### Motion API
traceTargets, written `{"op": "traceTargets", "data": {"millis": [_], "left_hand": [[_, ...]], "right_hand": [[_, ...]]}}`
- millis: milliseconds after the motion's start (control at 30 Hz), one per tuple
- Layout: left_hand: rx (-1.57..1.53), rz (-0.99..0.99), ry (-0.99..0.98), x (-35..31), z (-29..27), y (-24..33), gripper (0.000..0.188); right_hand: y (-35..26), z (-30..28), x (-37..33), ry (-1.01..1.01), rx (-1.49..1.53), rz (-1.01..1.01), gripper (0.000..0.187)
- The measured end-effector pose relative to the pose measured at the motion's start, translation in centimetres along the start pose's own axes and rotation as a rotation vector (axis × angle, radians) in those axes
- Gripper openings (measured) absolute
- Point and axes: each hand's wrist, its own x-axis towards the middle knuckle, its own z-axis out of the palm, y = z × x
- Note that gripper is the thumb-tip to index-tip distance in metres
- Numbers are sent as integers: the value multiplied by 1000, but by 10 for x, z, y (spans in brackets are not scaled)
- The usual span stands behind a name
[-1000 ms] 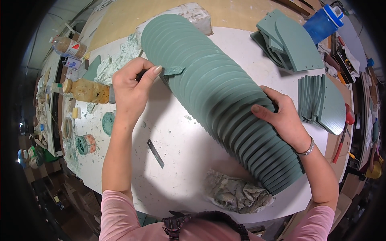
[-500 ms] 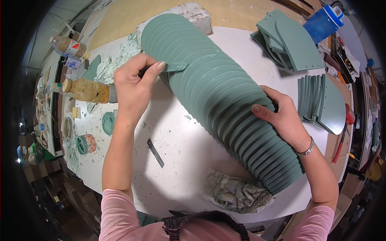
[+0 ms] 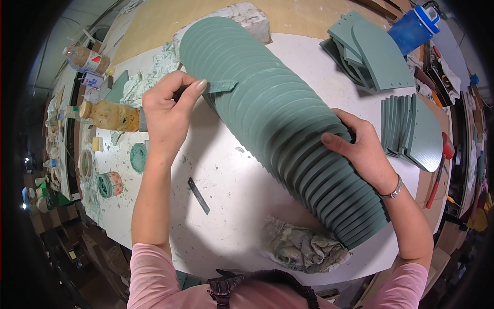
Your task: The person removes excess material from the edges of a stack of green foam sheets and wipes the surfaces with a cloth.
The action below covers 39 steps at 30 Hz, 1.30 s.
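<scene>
A long green piece with a ridged surface, like many overlapping rounded slats [image 3: 272, 103], lies slantwise across the white table [image 3: 231, 226]. Pinched in my left hand [image 3: 167, 110] is a small putty knife [image 3: 221, 86]. Its flat blade, smeared with green paste, rests against the upper left side of the ridged piece, and its handle is mostly hidden by my fingers. My right hand [image 3: 363, 149] grips the piece's right edge, thumb on top and the other fingers partly hidden along the side. A crumpled stained cloth or paper [image 3: 303, 247] lies at the near end.
A dark narrow blade [image 3: 198, 195] lies beside my left forearm. Further left are a cup of green paste [image 3: 109, 184] and a yellowish jar [image 3: 116, 116]. Green curved panels [image 3: 381, 54], a blue bottle [image 3: 413, 31] and a stack of green slats [image 3: 411, 131] stand at right. A white block [image 3: 252, 20] sits behind.
My left hand and the putty knife have shifted slightly left along the ridged piece. My right hand keeps its hold in the same spot.
</scene>
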Motion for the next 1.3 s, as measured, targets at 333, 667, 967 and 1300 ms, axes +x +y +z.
{"op": "traceTargets", "data": {"millis": [333,667,967,1300], "left_hand": [[-39,-27,-41,-3,-2,-5,19],[-34,-53,-45,3,3,0,17],[-28,-97,-65,-10,-9,-8,17],[-60,-45,-42,-14,-6,-18,17]], "right_hand": [[-3,0,0,-12,-14,10,45],[2,0,0,-2,12,-11,46],[-2,0,0,-15,-7,3,44],[-2,1,0,-15,21,-5,48]]}}
